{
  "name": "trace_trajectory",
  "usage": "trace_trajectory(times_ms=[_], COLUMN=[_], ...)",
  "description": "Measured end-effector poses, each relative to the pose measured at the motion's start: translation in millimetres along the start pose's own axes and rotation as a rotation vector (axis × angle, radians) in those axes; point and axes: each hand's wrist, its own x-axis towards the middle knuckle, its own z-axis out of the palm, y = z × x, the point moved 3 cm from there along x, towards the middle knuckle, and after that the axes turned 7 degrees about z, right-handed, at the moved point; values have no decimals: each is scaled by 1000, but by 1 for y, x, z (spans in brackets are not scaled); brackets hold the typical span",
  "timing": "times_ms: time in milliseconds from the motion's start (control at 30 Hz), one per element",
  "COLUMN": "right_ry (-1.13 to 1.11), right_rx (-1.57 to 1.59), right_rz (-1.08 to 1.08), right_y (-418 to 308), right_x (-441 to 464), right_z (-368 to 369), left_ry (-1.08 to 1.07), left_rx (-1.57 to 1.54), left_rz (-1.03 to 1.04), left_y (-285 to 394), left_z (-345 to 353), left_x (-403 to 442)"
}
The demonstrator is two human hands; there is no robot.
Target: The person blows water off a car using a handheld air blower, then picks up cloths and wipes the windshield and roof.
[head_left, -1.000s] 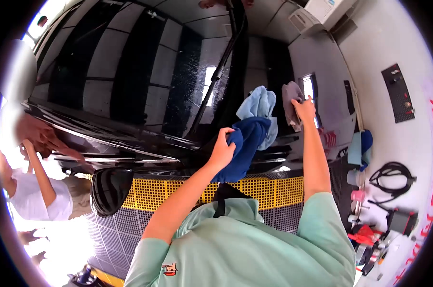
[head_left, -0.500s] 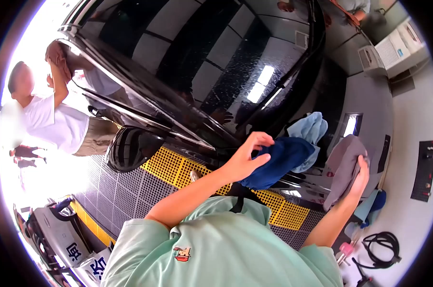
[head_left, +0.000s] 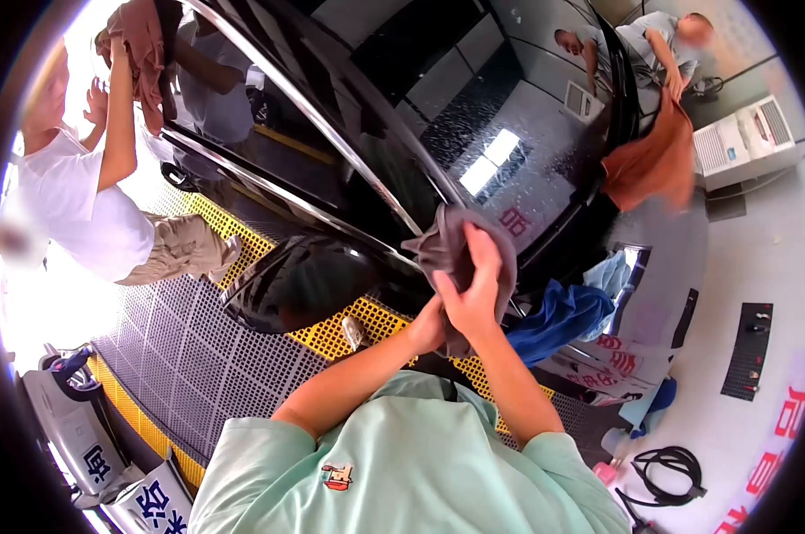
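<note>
A grey-brown cloth [head_left: 451,236] is bunched up in front of me, by the lower corner of a black car's windshield [head_left: 460,133]. My right hand [head_left: 475,289] is closed on it, thumb and fingers pressing into the folds. Close beside it, my left hand [head_left: 429,327] holds the lower part of the same cloth, its fingers mostly hidden. To the right, a dark blue cloth [head_left: 558,320] and a light blue cloth [head_left: 609,274] lie on the car's hood. Water drops dot the windshield glass.
At left, a person in a white shirt [head_left: 91,196] holds a brown cloth [head_left: 140,62] against the car. Across the hood, another person [head_left: 660,44] handles an orange-brown cloth [head_left: 656,156]. The side mirror [head_left: 300,280] juts out over yellow floor grating [head_left: 318,338]. A coiled black hose [head_left: 669,476] lies lower right.
My right hand has brought the grey-brown cloth leftward from the hood's right side. My left hand has left the blue cloth and joined it. The far person's orange-brown cloth has come into view.
</note>
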Motion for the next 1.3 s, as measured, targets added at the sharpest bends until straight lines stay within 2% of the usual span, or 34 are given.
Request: trace_trajectory(times_ms=[67,100,200,267,333,367,433,533,600,667,767,833,900,1000,1067,1133,1200,1300], right_ry=[-143,-187,-363,-397,-340,-313,-256,-135,-40,40,128,128,44,-86,-109,-135,-84,-63], right_rx=[-562,-690,-803,-899,-968,-977,-907,-861,-877,-787,-679,-840,-1027,-1070,-987,-995,-922,-947], right_rz=[-205,-226,-301,-361,-563,-584,-616,-569,-670,-713,-662,-558,-468,-374,-359,-379,-414,-484], right_y=[0,2,12,25,27,15,-4,-80,-115,-140,-133,-109,-47,85,119,115,83,16], right_x=[19,25,36,44,53,64,92,165,206,225,220,191,126,-1,-33,-22,10,81], right_z=[17,22,14,17,26,34,61,108,147,181,174,154,123,41,-2,0,21,68], left_ry=[37,37,-12,-31,-120,-107,-176,-223,-407,-430,-523,-538,-540,-474,-453,-417,-380,-277], left_rx=[-10,-80,-162,-229,-356,-296,-263,-164,-82,-72,76,111,158,270,422,381,347,460], left_rz=[-14,-24,-147,-125,-221,-291,-250,-239,-197,-231,-217,-187,-183,-198,-128,-80,-15,50], left_y=[7,-8,2,15,27,18,24,33,44,43,46,52,69,87,105,106,110,119], left_z=[-2,-22,-22,-17,-16,-32,-43,-57,-51,-45,-34,-36,-44,-67,-79,-99,-116,-140], left_x=[0,6,6,6,-3,-6,-17,-32,-44,-49,-55,-64,-80,-106,-121,-136,-149,-158])
